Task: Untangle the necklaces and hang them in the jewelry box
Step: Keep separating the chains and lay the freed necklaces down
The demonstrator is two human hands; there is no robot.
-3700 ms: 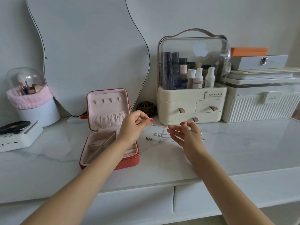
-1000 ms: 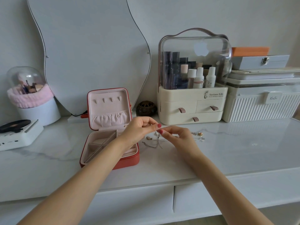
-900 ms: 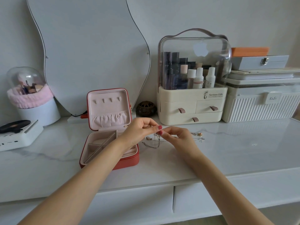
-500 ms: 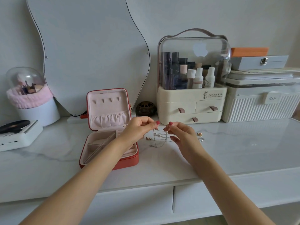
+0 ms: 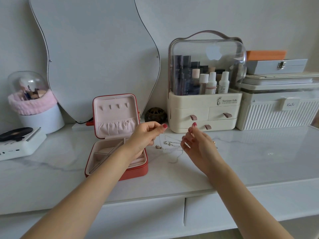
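Thin silver necklaces (image 5: 170,145) with small pendants lie tangled on the white marble counter, between my two hands. My left hand (image 5: 145,137) pinches a strand of chain between thumb and forefinger, lifted just above the counter. My right hand (image 5: 198,144) pinches another strand, its other fingers loosely spread. A loop of chain hangs down between the hands. The red jewelry box (image 5: 117,133) stands open to the left, its pink lid upright with a row of small hooks (image 5: 114,106) and a gathered pocket. My left forearm crosses the box's front right corner.
A cream cosmetics organiser (image 5: 204,94) with drawers stands just behind the hands. A dark round ornament (image 5: 155,114) sits beside it. A wavy mirror (image 5: 96,54) leans on the wall. A ribbed white storage box (image 5: 279,107) is at the right; a small record-player gadget (image 5: 19,140) at the left.
My hands met over the tangle, each pinching chain, then drew apart. The strands now stretch between them and a loop hangs lower toward the counter.
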